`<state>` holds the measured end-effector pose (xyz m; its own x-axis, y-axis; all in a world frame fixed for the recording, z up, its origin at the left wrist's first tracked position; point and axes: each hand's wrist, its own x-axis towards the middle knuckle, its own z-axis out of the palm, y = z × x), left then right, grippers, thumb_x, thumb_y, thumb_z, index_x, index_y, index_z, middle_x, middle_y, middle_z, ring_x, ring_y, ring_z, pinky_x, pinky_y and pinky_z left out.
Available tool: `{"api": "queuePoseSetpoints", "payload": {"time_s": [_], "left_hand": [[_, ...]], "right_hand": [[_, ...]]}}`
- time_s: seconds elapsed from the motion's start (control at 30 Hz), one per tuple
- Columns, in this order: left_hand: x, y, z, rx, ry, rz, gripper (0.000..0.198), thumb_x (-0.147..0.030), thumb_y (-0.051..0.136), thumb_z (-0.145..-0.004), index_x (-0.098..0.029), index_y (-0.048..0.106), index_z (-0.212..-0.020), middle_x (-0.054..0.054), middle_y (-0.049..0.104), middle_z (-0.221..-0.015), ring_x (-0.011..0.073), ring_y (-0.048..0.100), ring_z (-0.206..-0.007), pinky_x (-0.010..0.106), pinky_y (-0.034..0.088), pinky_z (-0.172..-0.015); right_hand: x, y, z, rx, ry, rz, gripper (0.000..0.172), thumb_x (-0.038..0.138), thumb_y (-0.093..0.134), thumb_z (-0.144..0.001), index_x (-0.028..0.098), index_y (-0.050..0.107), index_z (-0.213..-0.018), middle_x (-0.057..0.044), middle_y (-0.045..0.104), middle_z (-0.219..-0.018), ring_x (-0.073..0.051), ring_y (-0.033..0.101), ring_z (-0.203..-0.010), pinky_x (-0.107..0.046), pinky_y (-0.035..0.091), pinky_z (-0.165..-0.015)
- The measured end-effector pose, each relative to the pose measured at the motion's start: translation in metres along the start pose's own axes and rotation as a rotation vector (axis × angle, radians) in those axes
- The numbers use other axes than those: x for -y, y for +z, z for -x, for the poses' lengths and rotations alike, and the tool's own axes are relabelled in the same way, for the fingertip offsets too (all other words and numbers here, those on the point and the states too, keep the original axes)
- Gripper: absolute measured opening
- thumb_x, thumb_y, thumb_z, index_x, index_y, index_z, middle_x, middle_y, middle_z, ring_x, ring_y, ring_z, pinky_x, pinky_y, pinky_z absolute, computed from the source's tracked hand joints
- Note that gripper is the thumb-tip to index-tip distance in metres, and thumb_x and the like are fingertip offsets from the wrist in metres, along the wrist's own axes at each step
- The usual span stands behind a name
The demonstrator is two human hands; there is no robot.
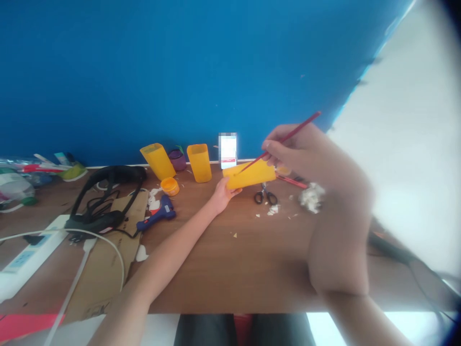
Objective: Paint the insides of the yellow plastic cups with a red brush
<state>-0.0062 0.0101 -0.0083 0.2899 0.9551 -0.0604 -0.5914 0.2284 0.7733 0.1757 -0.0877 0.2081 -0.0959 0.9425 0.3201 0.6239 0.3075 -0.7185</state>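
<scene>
My left hand (224,196) is closed around the near end of a yellow rectangular container (248,177), which lies on its side just above the table. In my right hand (297,146) is a slim red paintbrush (302,125), pinched between thumb and fingers and slanting down to the left. Its dark tip meets the container's upper face, or hovers very close to it. Two similar yellow containers, one tilted (158,162) and one upright (200,164), stand by the wall. An open jar of yellow-orange paint (169,186) sits in front of them.
Scissors (265,196), a red cutter (292,181) and crumpled white scraps (311,198) lie near the hands. To the left are a blue glue gun (158,214), cardboard (97,278), a black headset (104,202) and a power strip (34,254). A lit phone (228,150) leans at the wall.
</scene>
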Motion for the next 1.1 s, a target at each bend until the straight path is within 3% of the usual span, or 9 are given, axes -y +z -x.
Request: {"api": "queuePoseSetpoints", "payload": {"time_s": [0.1, 0.37, 0.77, 0.93, 1.1], "left_hand": [[0.0, 0.0, -0.001, 0.006, -0.003, -0.006, 0.039, -0.042, 0.065, -0.085, -0.021, 0.061, -0.118, 0.011, 0.065, -0.129, 0.0277, 0.061, -0.12, 0.044, 0.051, -0.099], [0.001, 0.004, 0.0, -0.024, 0.006, -0.008, 0.033, -0.037, 0.065, -0.085, -0.02, 0.06, -0.113, 0.011, 0.064, -0.13, 0.0261, 0.063, -0.115, 0.045, 0.05, -0.1], [-0.002, 0.003, 0.002, -0.031, 0.008, -0.005, 0.031, -0.035, 0.065, -0.086, -0.02, 0.059, -0.113, 0.011, 0.064, -0.129, 0.0259, 0.063, -0.116, 0.044, 0.051, -0.1], [0.004, -0.004, -0.006, -0.067, 0.016, 0.005, 0.03, -0.033, 0.066, -0.085, -0.02, 0.059, -0.111, 0.01, 0.064, -0.128, 0.0246, 0.065, -0.11, 0.046, 0.051, -0.098], [0.008, -0.008, -0.01, -0.054, 0.028, -0.04, 0.037, -0.035, 0.071, -0.082, -0.021, 0.061, -0.114, 0.01, 0.067, -0.123, 0.0241, 0.065, -0.111, 0.045, 0.051, -0.1]], "right_hand": [[0.0, -0.002, 0.001, 0.051, 0.039, 0.066, 0.022, 0.04, 0.055, -0.091, 0.023, 0.068, -0.084, -0.004, 0.071, -0.078, -0.018, 0.064, -0.063, -0.031, 0.05, -0.053], [-0.002, -0.008, -0.004, -0.089, 0.114, 0.096, 0.016, 0.027, 0.057, -0.086, 0.019, 0.067, -0.076, -0.007, 0.072, -0.073, -0.021, 0.068, -0.065, -0.038, 0.056, -0.065], [0.003, -0.017, 0.012, -0.292, 0.138, 0.306, 0.024, 0.023, 0.05, -0.084, 0.019, 0.062, -0.063, -0.006, 0.067, -0.063, -0.015, 0.055, -0.053, -0.034, 0.04, -0.052], [0.006, -0.02, 0.019, -0.35, 0.159, 0.281, 0.02, 0.024, 0.053, -0.083, 0.021, 0.063, -0.066, -0.006, 0.065, -0.059, -0.015, 0.052, -0.048, -0.036, 0.04, -0.051], [0.008, -0.01, 0.016, -0.216, -0.01, 0.048, 0.019, 0.026, 0.054, -0.086, 0.021, 0.068, -0.075, -0.006, 0.07, -0.07, -0.017, 0.064, -0.06, -0.032, 0.048, -0.055]]}}
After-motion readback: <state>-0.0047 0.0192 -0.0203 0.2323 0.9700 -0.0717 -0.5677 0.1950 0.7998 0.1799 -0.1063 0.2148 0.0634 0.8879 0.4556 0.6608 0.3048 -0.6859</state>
